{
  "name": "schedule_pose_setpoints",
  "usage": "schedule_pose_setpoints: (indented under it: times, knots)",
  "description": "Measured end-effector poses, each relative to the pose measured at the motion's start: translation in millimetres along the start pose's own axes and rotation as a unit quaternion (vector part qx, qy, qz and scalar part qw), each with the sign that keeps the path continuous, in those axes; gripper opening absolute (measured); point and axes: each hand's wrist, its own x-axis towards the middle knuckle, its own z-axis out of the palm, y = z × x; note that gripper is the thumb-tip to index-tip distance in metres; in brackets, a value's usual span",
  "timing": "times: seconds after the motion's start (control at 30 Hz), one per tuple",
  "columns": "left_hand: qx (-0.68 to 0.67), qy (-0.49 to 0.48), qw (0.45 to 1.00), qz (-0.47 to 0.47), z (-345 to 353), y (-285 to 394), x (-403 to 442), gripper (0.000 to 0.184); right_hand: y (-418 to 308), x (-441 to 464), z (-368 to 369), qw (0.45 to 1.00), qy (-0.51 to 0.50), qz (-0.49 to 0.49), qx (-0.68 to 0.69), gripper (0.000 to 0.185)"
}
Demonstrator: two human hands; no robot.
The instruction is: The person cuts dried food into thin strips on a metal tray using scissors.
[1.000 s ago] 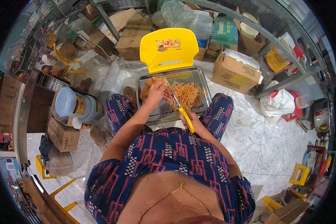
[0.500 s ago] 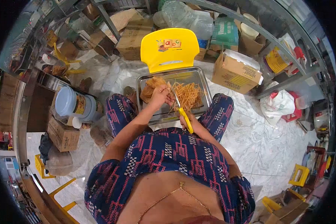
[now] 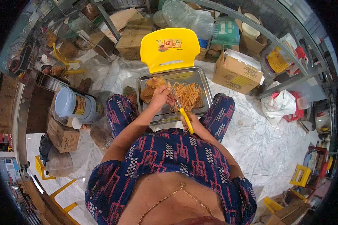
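Note:
My right hand [image 3: 190, 121] is wrapped round the yellow handle of a pair of scissors [image 3: 183, 113], whose metal blades point up and left. My left hand [image 3: 163, 96] is closed on a brown, flat, sheet-like piece close to the blades; the fingers mostly hide it. Both hands are over a metal tray [image 3: 156, 120]. To the left in the tray lie larger brown sheets [image 3: 149, 90], which look like dried food, though I cannot tell the kind. A heap of thin orange-brown strips [image 3: 191, 94] lies to the right, just beyond the scissors.
The tray stands before a yellow chair back [image 3: 170, 43], between my knees. Blue-lidded buckets [image 3: 65, 102] and a cardboard box [image 3: 64, 135] are to the left. An open carton [image 3: 236, 73] and a white bag [image 3: 277, 107] sit on the right. Metal shelving with boxes and bottles runs behind.
Both hands stay almost where they were over the tray. The scissors have shifted very slightly, with the right hand still around the handle.

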Motion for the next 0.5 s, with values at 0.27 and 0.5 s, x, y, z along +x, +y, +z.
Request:
schedule_pose_setpoints:
  times: [0.27, 0.5]
  knots:
    - [0.036, -0.035, 0.999, -0.020, 9, -9, -9, 0.020, 8, 4, 3, 0.998, 0.031, -0.054, -0.008, 0.030]
    - [0.011, -0.046, 0.999, -0.012, 10, -7, -8, 0.019, -3, 0, 1, 0.998, 0.045, 0.012, 0.033, 0.025]
